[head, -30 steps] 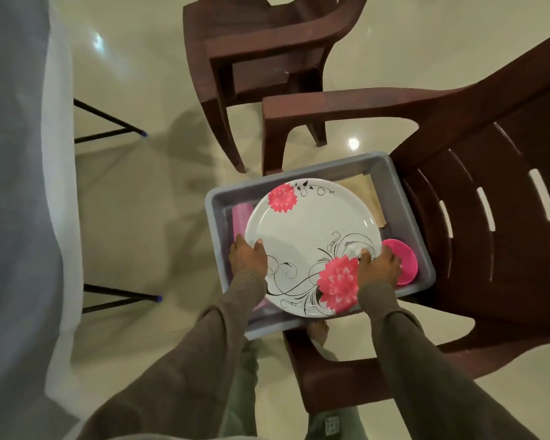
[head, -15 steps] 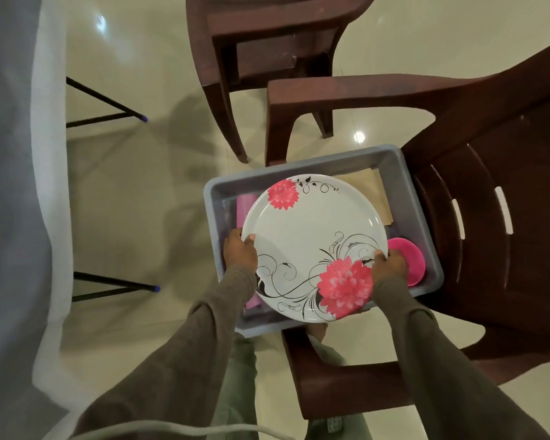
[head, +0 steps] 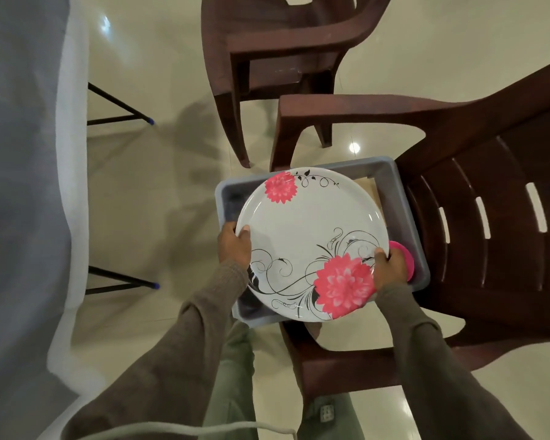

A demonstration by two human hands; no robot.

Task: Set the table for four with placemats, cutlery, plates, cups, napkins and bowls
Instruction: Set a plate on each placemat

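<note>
My left hand (head: 234, 246) and right hand (head: 390, 268) held the big plate (head: 308, 236) by its edges; it looked stiff, smooth and slippery.

A large round white plate (head: 308, 236) printed with two pink flowers and thin black scrolling vines is being held roughly level above a grey rectangular plastic tub (head: 407, 214), which is sitting on the seat of a dark brown plastic chair. The plate is covering most of the tub's opening. The left hand (head: 234, 244) is gripping its left rim, thumb lying on top, and the right hand (head: 389, 268) is gripping its right rim beside the larger flower. A round pink dish (head: 405, 257) is showing inside the tub, just past the plate's right edge.
</note>
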